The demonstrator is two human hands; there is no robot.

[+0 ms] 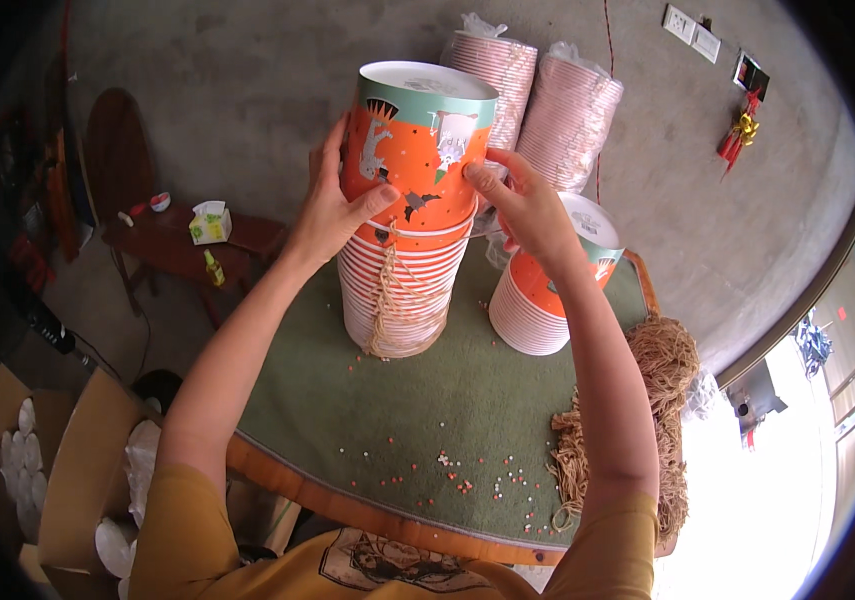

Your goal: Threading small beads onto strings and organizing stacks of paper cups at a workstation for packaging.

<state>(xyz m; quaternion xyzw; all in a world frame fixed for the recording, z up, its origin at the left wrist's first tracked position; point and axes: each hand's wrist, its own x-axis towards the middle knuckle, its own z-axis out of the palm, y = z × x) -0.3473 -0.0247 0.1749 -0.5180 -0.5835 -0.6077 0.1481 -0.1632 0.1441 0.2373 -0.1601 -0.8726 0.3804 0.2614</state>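
Grey wall (277, 80) rises behind our round-edged, wood-trimmed table with a green cover (317, 420). On its far half we grasp an orange paper bucket with a teal band and Halloween-style figures (412, 165), white base upward, and we take every clock direction from it. Our left hand (327, 205) grips its wall at eight o'clock, thumb across the front; our right hand (532, 210) holds it at four, thumb pressed against the side.

At six o'clock, directly under it, we see a tall stack of nested buckets with white rims (359, 285); we cannot tell whether the held bucket sits fully on it. Knotted tan paper cords (387, 290) hang down this stack's front. Toward four o'clock stands a shorter stack of similar nested buckets (537, 310), also base up. Around two o'clock we have two tall bucket stacks wrapped in clear plastic (575, 120).

Farther out, small orange and white pellets (462, 487) lie scattered near six o'clock, and a thick bundle of tan cord (662, 370) lies on the table's edge between four and five. Beyond the table, we see a reddish-brown wooden bench (162, 240) at eight o'clock, brown cardboard boxes (87, 480) between seven and eight, and a red-and-gold tasselled ornament (742, 130) on the wall at three.
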